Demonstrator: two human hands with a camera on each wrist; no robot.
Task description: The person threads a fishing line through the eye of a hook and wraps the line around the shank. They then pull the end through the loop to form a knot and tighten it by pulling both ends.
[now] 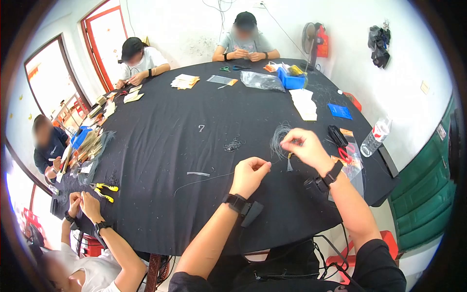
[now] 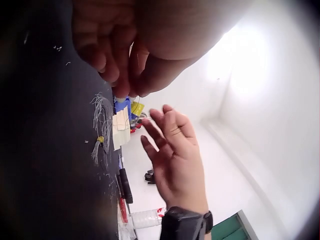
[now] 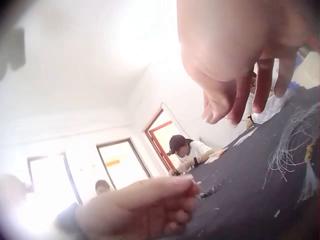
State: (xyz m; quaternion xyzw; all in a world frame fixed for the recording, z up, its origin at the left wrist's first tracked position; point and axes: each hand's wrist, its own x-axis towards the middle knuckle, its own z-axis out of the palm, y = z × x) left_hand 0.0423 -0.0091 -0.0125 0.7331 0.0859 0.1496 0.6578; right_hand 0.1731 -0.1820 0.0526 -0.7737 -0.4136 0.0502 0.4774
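Observation:
My left hand point(image 1: 250, 176) is over the middle of the black table, thumb and forefinger pinching a thin grey strand point(image 1: 204, 180) that trails left across the cloth. To its right is my right hand point(image 1: 307, 148), raised a little higher, with thumb and forefinger brought together on a fine strand hardly visible in the head view. In the left wrist view a thin pale line point(image 2: 145, 119) shows at the right fingertips. Below the right hand lies a loose bundle of grey strands point(image 2: 102, 117), bound with a yellow tie point(image 2: 101, 139).
A small dark tangle point(image 1: 234, 144) and a short clear strip point(image 1: 198, 173) lie on the cloth. Right of my hands are red-handled scissors point(image 1: 345, 155), a black tool point(image 1: 337, 136) and a bottle point(image 1: 376, 138). Yellow-handled pliers point(image 1: 104, 191) lie left. Other people sit around the table.

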